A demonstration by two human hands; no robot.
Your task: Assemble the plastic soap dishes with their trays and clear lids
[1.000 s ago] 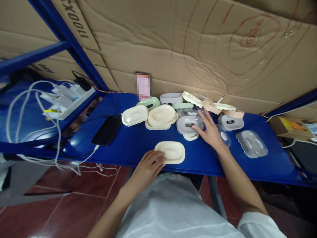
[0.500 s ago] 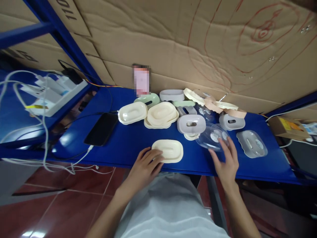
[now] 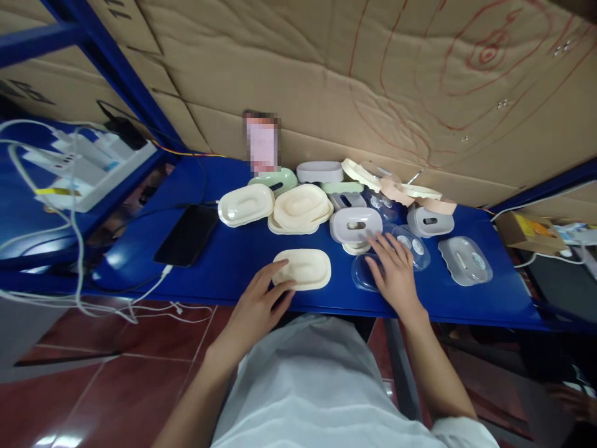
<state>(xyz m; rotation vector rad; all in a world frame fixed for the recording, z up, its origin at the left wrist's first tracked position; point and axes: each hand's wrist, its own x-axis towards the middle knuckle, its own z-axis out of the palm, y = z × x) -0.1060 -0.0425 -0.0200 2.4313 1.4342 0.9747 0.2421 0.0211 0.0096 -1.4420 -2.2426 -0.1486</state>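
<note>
A cream oval soap dish [image 3: 305,269] lies on the blue shelf in front of me. My left hand [image 3: 263,295] rests at its left end, fingers apart, with thumb and fingertips over the rim. My right hand [image 3: 394,274] is spread above a clear plastic piece [image 3: 366,274], which it partly covers; whether the fingertips press on it is hard to see. Just behind that hand lies another clear piece with round discs [image 3: 415,247]. A pale grey slotted dish [image 3: 357,225] stands near the right fingertips. Stacked cream dishes [image 3: 301,208] sit behind the front one.
A black phone [image 3: 186,235] on a white cable lies left. The power strip [image 3: 107,177] and tangled cables are beyond it. Green [image 3: 284,180] and peach [image 3: 438,205] dishes sit by the cardboard wall [image 3: 280,74]. A translucent dish [image 3: 465,261] lies right.
My right hand has moved left, and a clear piece now lies left of the other one, beneath that hand. My left hand has shifted slightly toward the dish's left end. The view has tilted slightly.
</note>
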